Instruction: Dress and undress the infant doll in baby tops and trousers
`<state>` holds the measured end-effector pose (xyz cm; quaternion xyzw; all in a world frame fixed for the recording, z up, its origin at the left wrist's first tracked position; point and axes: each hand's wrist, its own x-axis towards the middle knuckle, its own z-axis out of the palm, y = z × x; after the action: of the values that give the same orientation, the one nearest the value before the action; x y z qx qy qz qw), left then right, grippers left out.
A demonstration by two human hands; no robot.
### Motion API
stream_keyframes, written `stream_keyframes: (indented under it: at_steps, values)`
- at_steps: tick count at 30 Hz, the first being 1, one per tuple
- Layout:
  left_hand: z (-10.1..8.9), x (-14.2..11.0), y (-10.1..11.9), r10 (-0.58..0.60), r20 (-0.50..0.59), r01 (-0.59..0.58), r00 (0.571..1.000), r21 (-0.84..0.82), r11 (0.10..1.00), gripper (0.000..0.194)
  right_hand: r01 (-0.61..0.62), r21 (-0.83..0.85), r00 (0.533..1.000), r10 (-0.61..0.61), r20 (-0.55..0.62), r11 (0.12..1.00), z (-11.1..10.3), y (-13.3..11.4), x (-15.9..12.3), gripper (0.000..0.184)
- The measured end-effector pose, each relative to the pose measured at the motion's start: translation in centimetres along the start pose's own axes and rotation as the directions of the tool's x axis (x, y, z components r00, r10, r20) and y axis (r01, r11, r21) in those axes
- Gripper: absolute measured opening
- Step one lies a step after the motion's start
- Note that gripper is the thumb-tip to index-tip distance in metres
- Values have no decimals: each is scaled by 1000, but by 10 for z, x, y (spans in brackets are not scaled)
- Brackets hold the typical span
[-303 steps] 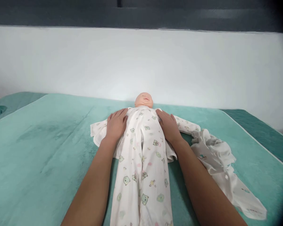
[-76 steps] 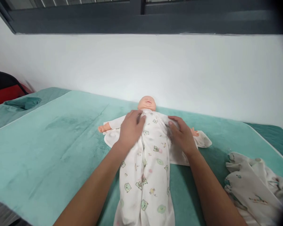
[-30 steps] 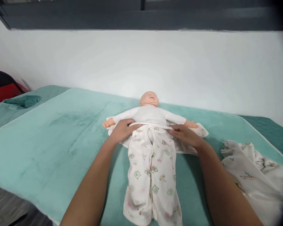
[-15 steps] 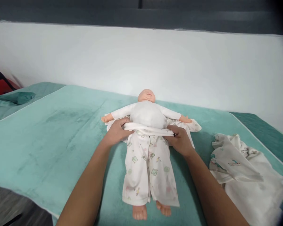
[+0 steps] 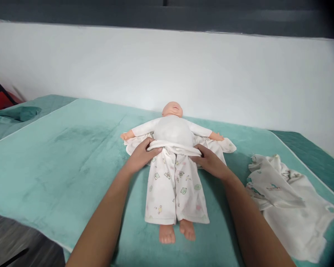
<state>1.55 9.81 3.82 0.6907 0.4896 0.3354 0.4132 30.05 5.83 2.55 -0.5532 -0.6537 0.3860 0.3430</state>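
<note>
A baby doll [image 5: 172, 126] lies on its back on a teal mat [image 5: 66, 155], head toward the wall, in a white long-sleeved top. White printed trousers [image 5: 176, 189] cover its legs, and its bare feet [image 5: 176, 233] stick out below. My left hand [image 5: 140, 155] grips the trousers' waistband at the doll's left hip as I see it. My right hand [image 5: 210, 163] is closed on the waistband at the other hip. A printed garment [image 5: 225, 146] lies spread under the doll's arms.
A crumpled white printed garment [image 5: 284, 200] lies on the mat to the right. A white wall [image 5: 167, 70] runs behind the mat. A folded teal cloth [image 5: 16, 113] and something red sit at the far left. Dark floor shows at the lower left.
Over the last second the trousers slid up the doll's legs toward its waist, baring the feet. Both hands kept hold of the waistband. Earlier the printed garment covered the chest.
</note>
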Motion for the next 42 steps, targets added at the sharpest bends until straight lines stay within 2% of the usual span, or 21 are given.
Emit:
stream_keyframes:
  at_steps: [3, 5, 8, 11, 15, 18, 20, 22, 24, 26, 27, 29, 31, 33, 35, 37, 38, 40, 42]
  values:
    - [-9, -12, -1, -45, 184, 62, 982, -85, 995, 60, -25, 62, 990, 16, 142, 998, -6, -2, -8, 44]
    - [-11, -17, -1, -39, 215, 61, 976, -97, 993, 70, -28, 77, 989, 16, 149, 997, -4, -4, -13, 45]
    - [-9, -20, 0, -35, 186, 45, 982, -50, 998, 52, 11, 36, 997, -13, 77, 999, 6, -6, -19, 34]
    - [-2, -20, 0, 4, 117, -4, 993, 2, 1000, 34, 92, -43, 994, -94, -48, 995, 18, -6, -27, 24]
    - [8, -23, -7, 83, -33, -83, 996, 13, 996, 30, 187, -172, 930, -231, -286, 967, 34, -5, -35, 25]
    - [14, -28, -11, 81, -111, -83, 991, -8, 997, 27, 162, -177, 905, -218, -366, 971, 41, -6, -36, 19]
    - [15, -33, -9, 46, -99, -50, 994, -40, 998, 24, 130, -128, 928, -166, -333, 983, 40, -7, -37, 14]
    - [15, -40, -6, 15, -33, -18, 999, -81, 997, 29, 84, -74, 961, -100, -259, 994, 36, -7, -41, 13]
    - [12, -49, -3, 8, 54, -3, 998, -98, 995, 44, 32, -12, 990, -33, -139, 999, 30, -8, -49, 22]
    - [9, -59, -1, 11, 133, -1, 991, -75, 997, 61, -4, 59, 1000, 3, 13, 998, 26, -10, -58, 38]
    - [8, -64, -1, 16, 154, -9, 988, -48, 999, 63, -11, 89, 997, 4, 76, 996, 24, -11, -63, 45]
    - [9, -73, -3, 45, 148, -49, 988, 24, 999, 52, 0, 99, 992, -13, 122, 995, 25, -12, -72, 47]
    - [15, -80, -9, 110, 81, -119, 991, 120, 986, 34, 56, 40, 997, -58, 55, 998, 32, -11, -78, 30]
    - [24, -87, -17, 224, -21, -215, 974, 216, 952, 24, 139, -48, 984, -144, -110, 989, 42, -7, -83, 12]
    - [33, -93, -23, 354, -116, -312, 928, 279, 908, 20, 192, -90, 933, -210, -293, 977, 53, -2, -88, 11]
    - [40, -98, -24, 415, -169, -355, 894, 297, 886, 19, 191, -50, 895, -195, -402, 980, 61, 1, -93, 10]
    - [41, -101, -22, 402, -177, -344, 899, 285, 895, 16, 176, -13, 897, -166, -410, 984, 63, 1, -96, 8]
    - [41, -106, -15, 323, -156, -285, 933, 227, 931, 11, 136, 48, 927, -110, -358, 990, 63, -2, -102, 9]
    - [38, -114, -8, 248, -88, -233, 965, 160, 959, 31, 98, 99, 967, -71, -244, 990, 59, -8, -110, 22]
